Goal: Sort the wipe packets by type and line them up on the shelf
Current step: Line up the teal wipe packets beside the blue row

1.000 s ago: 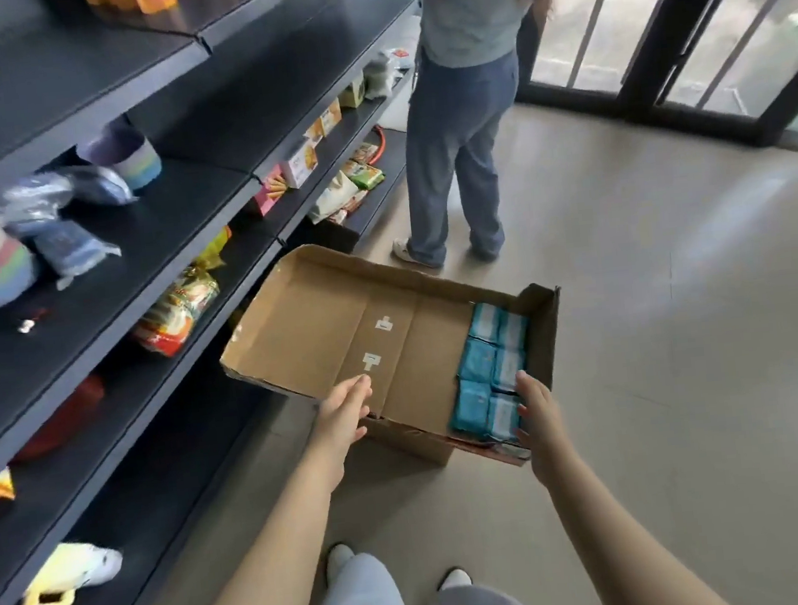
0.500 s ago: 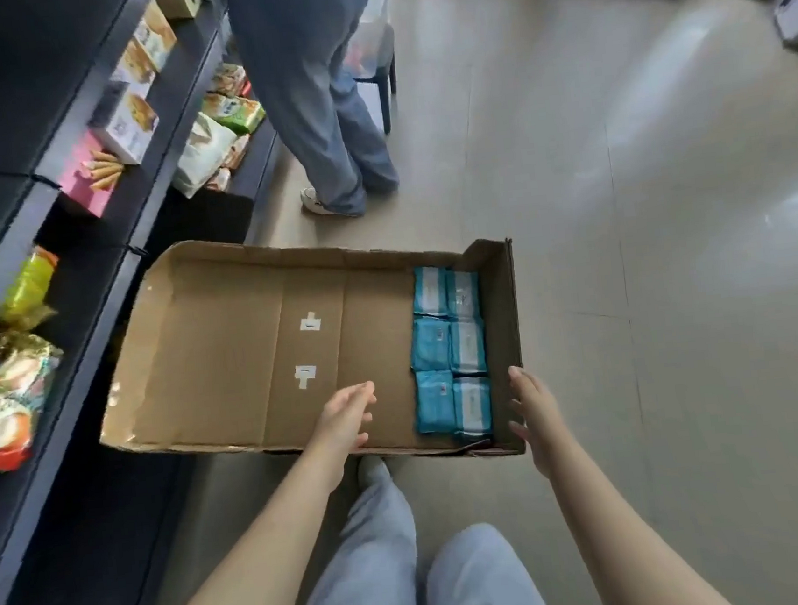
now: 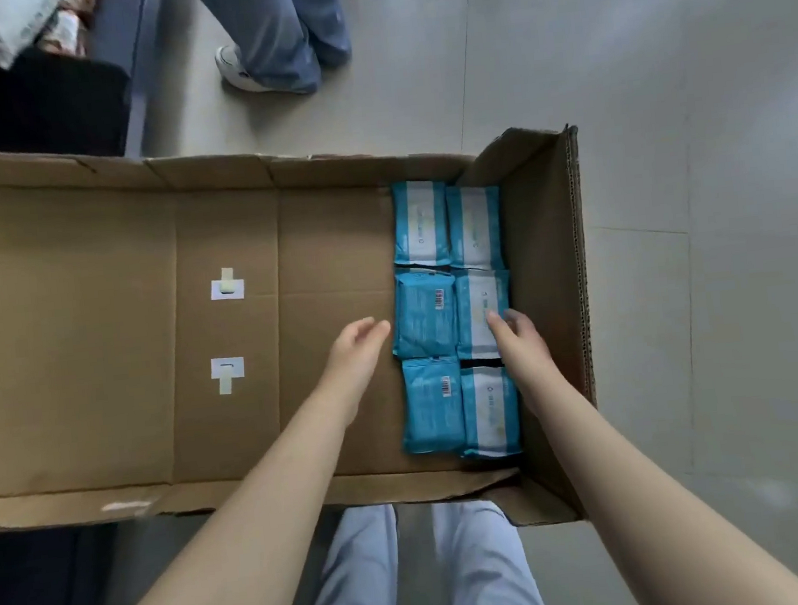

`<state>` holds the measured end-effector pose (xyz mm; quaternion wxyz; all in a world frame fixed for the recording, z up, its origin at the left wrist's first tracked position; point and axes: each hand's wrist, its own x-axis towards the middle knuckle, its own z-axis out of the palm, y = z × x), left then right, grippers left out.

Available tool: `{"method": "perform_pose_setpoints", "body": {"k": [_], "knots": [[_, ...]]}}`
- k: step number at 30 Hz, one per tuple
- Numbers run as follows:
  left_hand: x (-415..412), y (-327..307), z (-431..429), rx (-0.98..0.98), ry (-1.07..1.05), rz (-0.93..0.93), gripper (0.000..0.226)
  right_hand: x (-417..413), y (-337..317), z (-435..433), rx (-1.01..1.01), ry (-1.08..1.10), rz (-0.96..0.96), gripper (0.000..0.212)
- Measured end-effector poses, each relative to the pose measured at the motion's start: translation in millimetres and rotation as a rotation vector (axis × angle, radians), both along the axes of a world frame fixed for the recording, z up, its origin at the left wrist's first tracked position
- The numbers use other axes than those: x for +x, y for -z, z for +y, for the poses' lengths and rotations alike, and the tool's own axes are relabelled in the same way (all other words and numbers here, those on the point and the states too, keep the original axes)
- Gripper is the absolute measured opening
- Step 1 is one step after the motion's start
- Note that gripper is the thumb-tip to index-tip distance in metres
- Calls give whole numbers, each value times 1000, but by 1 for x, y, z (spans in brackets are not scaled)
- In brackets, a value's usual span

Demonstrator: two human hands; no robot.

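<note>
Six blue-and-white plastic wipe packets (image 3: 421, 222) lie flat in two columns at the right end of the shallow brown cardboard box (image 3: 97, 331). The left hand (image 3: 356, 355) hovers just beside the middle left packet, its grip slack and empty. The right hand (image 3: 520, 339) reaches over the middle right packet, fingers straight, grip wide and clasping nothing. Judging by this, no packet in view has reached the dark shelf (image 3: 28, 113); sorting and lining up remain.
</note>
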<state>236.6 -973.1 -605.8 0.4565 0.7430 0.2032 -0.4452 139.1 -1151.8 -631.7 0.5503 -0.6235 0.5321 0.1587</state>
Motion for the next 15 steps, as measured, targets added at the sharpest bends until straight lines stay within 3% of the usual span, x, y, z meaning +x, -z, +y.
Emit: {"method": "perform_pose_setpoints", "body": {"k": [6, 15], "knots": [[7, 33, -28, -30, -7, 90, 54, 14, 33, 6, -94, 101, 2, 62], [5, 49, -24, -6, -87, 27, 44, 11, 37, 16, -300, -42, 26, 50]]}}
